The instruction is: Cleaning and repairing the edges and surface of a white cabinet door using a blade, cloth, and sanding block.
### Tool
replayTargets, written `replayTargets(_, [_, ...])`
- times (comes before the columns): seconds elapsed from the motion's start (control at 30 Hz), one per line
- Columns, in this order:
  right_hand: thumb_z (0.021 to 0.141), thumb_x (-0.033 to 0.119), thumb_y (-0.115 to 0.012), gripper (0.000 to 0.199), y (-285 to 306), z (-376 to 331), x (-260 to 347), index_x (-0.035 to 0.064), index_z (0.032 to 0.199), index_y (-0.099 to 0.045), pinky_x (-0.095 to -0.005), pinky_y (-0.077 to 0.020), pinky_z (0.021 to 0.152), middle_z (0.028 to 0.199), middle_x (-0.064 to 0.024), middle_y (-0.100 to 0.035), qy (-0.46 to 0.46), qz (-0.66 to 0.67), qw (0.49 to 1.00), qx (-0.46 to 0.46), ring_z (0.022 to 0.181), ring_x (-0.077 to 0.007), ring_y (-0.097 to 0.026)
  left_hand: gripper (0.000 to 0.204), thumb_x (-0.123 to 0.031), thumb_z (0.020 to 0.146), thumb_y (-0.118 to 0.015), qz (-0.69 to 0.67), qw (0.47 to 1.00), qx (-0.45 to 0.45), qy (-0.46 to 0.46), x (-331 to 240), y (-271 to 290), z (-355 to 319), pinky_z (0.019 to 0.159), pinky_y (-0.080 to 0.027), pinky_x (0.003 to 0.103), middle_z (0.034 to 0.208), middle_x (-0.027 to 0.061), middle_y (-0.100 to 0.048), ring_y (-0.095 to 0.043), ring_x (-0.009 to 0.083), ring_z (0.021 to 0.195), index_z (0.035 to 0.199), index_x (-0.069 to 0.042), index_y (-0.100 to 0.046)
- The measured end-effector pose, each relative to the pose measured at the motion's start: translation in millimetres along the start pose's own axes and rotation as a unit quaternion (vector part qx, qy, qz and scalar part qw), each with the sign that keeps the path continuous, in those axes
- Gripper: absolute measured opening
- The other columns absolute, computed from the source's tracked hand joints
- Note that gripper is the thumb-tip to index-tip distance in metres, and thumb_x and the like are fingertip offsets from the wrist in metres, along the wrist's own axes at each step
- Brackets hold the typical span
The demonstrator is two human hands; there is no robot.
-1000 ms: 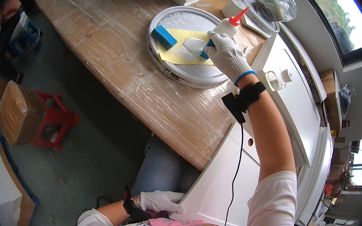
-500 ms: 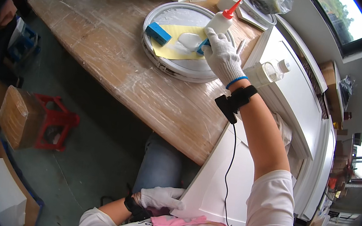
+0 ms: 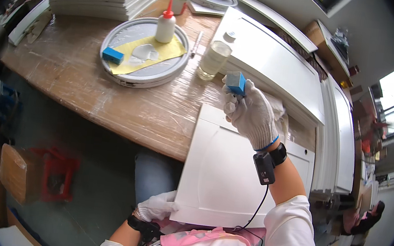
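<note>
My right hand (image 3: 254, 120), in a white knit glove, is raised over the far part of a white cabinet-door-like panel (image 3: 225, 175). Its fingers grip a blue sanding block (image 3: 235, 82) with a greyish face. My left hand (image 3: 157, 206), also gloved, holds the panel's near left edge; its fingertips are partly hidden there. The panel leans between my body and the table. Beyond, on a round grey lid (image 3: 171, 74), lies a yellow sheet (image 3: 172, 52) with a white paste patch (image 3: 144, 52). A second blue block (image 3: 113, 55) and a white red-tipped bottle (image 3: 165, 28) rest on it.
A clear bottle of pale liquid (image 3: 215, 57) stands on the film-covered table (image 3: 112, 99), near a thin stick (image 3: 196, 44). White panels (image 3: 89, 1) are stacked at the back left, and more panels (image 3: 273, 54) lie at right. A red stool (image 3: 60, 173) and a carton (image 3: 18, 173) are on the floor.
My right hand has come from the lid toward me and to the right, carrying the blue sanding block off the yellow sheet. My left hand stays at the panel's edge. The view has shifted.
</note>
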State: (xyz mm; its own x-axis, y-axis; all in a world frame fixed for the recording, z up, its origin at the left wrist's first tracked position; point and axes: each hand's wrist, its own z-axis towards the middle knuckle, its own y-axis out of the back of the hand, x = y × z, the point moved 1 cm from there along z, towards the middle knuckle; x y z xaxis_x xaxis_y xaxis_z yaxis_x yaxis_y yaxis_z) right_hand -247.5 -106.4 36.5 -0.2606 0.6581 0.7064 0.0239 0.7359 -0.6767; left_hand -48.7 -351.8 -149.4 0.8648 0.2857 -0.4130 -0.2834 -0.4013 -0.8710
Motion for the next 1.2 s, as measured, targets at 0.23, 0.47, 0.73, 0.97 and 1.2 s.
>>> replayTargets(0.23, [0.101, 0.029, -0.053, 0.034, 96, -187, 76, 0.0028, 0.122, -0.05, -0.0321, -0.0521, 0.067, 0.097, -0.0127, -0.057, 0.138, 0.098, 0.985, -0.033, 0.077, -0.0211, -0.059, 0.065, -0.028, 0.088, -0.065, 0.004, 0.995, -0.058, -0.083, 10, -5, 2, 0.082, -0.058, 0.041, 0.124, 0.0185, -0.059, -0.065, 0.0302, 0.104, 0.137, 0.006, -0.039])
replayTargets(0.47, [0.095, 0.024, -0.065, 0.042, 164, -428, 152, -0.0059, 0.121, -0.052, -0.034, -0.0554, 0.079, 0.098, -0.0134, -0.064, 0.5, -0.187, 0.798, -0.279, 0.086, -0.0207, -0.065, 0.062, -0.045, 0.095, -0.051, 0.049, 0.976, -0.154, -0.147, 27, 3, -9, 0.058, -0.059, 0.043, 0.119, 0.0187, -0.061, -0.068, 0.0369, 0.09, 0.135, 0.0, -0.043])
replayTargets(0.73, [0.087, 0.007, -0.066, 0.04, 248, -509, 52, 0.0018, 0.124, -0.052, -0.038, -0.0517, 0.09, 0.115, -0.0161, -0.062, 0.246, -0.634, 0.492, -0.544, 0.104, -0.0299, -0.064, 0.055, -0.041, 0.094, -0.056, 0.162, 0.887, -0.41, -0.136, 26, 12, -13, 0.05, -0.057, 0.044, 0.119, 0.0184, -0.062, -0.067, 0.0369, 0.088, 0.134, -0.004, -0.047])
replayTargets(0.97, [0.079, 0.002, -0.068, 0.043, 282, -494, 44, 0.005, 0.12, -0.054, -0.0406, -0.0519, 0.09, 0.114, -0.0169, -0.062, 0.266, -0.685, 0.502, -0.456, 0.105, -0.0364, -0.061, 0.058, -0.043, 0.094, -0.056, 0.114, 0.931, -0.335, -0.086, 11, 6, -29, 0.05, -0.056, 0.042, 0.119, 0.0179, -0.061, -0.066, 0.034, 0.076, 0.135, -0.005, -0.044])
replayTargets(1.2, [0.074, -0.002, -0.068, 0.047, 299, -487, 50, 0.007, 0.119, -0.055, -0.0403, -0.0511, 0.091, 0.115, -0.0137, -0.062, 0.266, -0.728, 0.486, -0.403, 0.106, -0.0342, -0.06, 0.061, -0.048, 0.094, -0.056, 0.096, 0.939, -0.315, -0.101, 18, -8, -14, 0.044, -0.053, 0.037, 0.111, 0.0169, -0.065, -0.066, 0.0288, 0.065, 0.134, -0.004, -0.046])
